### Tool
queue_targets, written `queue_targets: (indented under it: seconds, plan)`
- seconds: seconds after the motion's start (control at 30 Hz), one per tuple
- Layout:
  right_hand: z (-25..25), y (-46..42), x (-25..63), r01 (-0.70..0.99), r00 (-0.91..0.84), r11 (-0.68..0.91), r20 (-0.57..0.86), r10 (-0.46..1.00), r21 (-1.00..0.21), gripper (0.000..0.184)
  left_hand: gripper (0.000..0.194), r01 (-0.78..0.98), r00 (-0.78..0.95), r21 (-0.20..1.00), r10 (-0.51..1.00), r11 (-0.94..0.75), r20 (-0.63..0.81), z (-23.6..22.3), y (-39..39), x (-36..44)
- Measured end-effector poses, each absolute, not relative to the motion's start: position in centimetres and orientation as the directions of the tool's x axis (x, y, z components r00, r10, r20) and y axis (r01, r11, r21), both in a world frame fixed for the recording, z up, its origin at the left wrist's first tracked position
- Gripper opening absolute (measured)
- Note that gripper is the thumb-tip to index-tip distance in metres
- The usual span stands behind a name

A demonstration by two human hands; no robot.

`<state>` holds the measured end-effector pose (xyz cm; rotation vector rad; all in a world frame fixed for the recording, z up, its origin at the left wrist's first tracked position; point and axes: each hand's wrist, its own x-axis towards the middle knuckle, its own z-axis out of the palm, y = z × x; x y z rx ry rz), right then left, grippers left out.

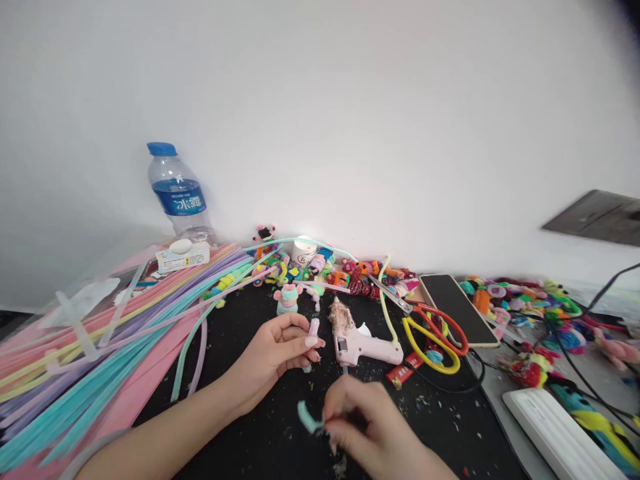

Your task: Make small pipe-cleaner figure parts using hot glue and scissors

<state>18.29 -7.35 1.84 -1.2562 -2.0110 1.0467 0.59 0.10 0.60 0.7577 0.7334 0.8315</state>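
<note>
My left hand (275,357) is closed, pinching a short pale pink pipe cleaner piece (314,327) between thumb and fingers. A bit of mint shows just below those fingertips. Lower and to the right, my right hand (373,423) is closed on a short, curved mint pipe cleaner (309,417), which sticks out to the left. Just beyond my hands lies a pale pink glue gun (367,347), its nozzle end stained brown. A small mint and pink pipe cleaner figure (287,300) stands behind my left hand, with a pale pink and mint piece (315,293) beside it.
Bundles of pastel pipe cleaners (135,353) cover the left side. Scissors (456,365) with red and yellow handles lie right of the glue gun, near a phone (457,310) and a white power strip (565,437). Colourful figures and a water bottle (177,193) stand by the wall.
</note>
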Motion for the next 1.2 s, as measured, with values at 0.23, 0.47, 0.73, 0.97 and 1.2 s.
queue_targets:
  seconds: [0.23, 0.47, 0.73, 0.97, 1.2]
  plan:
    - [1.6, -5.8, 19.9, 0.326, -0.128, 0.236, 0.205, 0.97, -0.915, 0.007, 0.017, -0.222, 0.561, 0.871, 0.788, 0.438, -0.253, 0.9, -0.5, 0.8]
    - [2.1, -5.4, 20.0, 0.319, -0.193, 0.245, 0.19, 0.963, -0.916, 0.023, 0.016, -0.132, 0.595, 0.916, 0.769, 0.379, -0.233, 0.7, -0.6, 1.0]
    - [1.9, -5.9, 20.0, 0.315, -0.246, 0.201, 0.125, 0.961, -0.928, 0.029, 0.017, -0.121, 0.586, 0.916, 0.773, 0.382, -0.245, 0.9, -0.8, 1.0]
    - [1.9, -5.8, 19.8, 0.327, -0.302, 0.212, 0.111, 0.947, -0.921, 0.032, 0.015, -0.128, 0.589, 0.918, 0.773, 0.376, -0.235, 0.8, -0.8, 0.9]
    - [1.8, -5.9, 19.7, 0.334, -0.37, 0.177, 0.044, 0.928, -0.926, 0.037, 0.016, -0.114, 0.599, 0.923, 0.766, 0.367, -0.231, 0.8, -0.8, 0.9]
